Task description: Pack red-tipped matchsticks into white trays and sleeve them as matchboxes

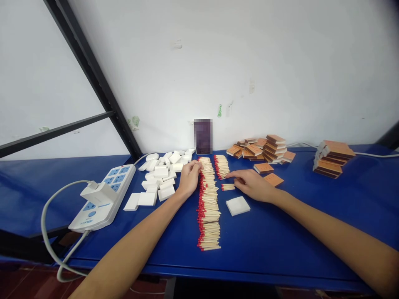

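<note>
A long column of red-tipped matches (209,211) runs toward me down the middle of the blue table. My left hand (189,177) is closed at its far left side, fingertips pressed together; I cannot make out anything between them. A shorter row of matches (221,167) lies just right of the column. My right hand (252,185) stretches its index finger to the near end of that row, the other fingers loosely bent. Beside its thumb lies a small separate group of matches (227,187). A white matchbox tray (238,205) sits just below that hand.
Many white trays (161,172) are heaped on the left, near a power strip (106,195) with a plugged-in charger and cable. Orange matchbox sleeves (274,148) pile up at the back right, with another stack (333,158) farther right. A dark-screened device (203,137) leans on the wall.
</note>
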`<state>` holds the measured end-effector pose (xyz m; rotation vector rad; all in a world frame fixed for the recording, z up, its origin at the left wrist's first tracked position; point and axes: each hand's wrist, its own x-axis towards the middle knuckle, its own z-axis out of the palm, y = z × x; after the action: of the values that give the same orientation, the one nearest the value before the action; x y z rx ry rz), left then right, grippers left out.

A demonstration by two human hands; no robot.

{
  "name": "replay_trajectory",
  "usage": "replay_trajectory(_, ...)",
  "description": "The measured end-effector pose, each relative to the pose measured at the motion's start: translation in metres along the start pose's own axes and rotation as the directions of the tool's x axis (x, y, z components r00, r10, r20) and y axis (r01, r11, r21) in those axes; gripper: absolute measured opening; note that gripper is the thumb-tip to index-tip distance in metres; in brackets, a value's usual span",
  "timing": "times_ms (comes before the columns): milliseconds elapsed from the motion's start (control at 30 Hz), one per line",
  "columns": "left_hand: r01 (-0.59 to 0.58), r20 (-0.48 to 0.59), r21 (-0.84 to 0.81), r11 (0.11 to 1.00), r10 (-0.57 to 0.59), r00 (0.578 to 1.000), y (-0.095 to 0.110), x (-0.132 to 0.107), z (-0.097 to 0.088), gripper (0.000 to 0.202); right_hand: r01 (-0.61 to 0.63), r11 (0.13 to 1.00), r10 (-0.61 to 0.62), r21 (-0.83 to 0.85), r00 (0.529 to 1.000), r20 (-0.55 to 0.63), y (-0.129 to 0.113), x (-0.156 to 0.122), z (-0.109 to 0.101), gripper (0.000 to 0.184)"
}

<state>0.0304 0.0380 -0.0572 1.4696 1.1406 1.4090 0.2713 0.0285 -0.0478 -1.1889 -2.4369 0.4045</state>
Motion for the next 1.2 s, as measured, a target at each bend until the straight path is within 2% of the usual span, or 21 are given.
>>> replay_trajectory(267,0.003,0.004,-0.005,1.0,-0.003,1.0,0.0006,-0.0006,0.0002,0.022,0.008,1.0,-0.008,-0.015,1.0,0.008,0.0005,0.0003,0.0004,0.041)
replay_trajectory(600,-0.002,0.014,0.001,1.0,0.001,1.0,-0.004,0.0015,-0.0011,0.023,0.081,0.996,-0.079,0.041,0.996,-0.041,0.0061,-0.0005,0.0036,0.036)
replay_trajectory(833,-0.004,0.005,0.007,1.0,0.004,1.0,-0.0029,0.0006,-0.0004,0.023,0.019,0.998,-0.018,0.058,0.999,-0.029,0.0024,-0.0009,0.0019,0.036)
replay_trajectory(1200,0.007,0.004,0.007,1.0,-0.007,1.0,-0.0047,0.0016,-0.0025,0.022,0.017,0.997,-0.016,0.073,1.0,-0.019,0.0039,-0.0009,0.002,0.03)
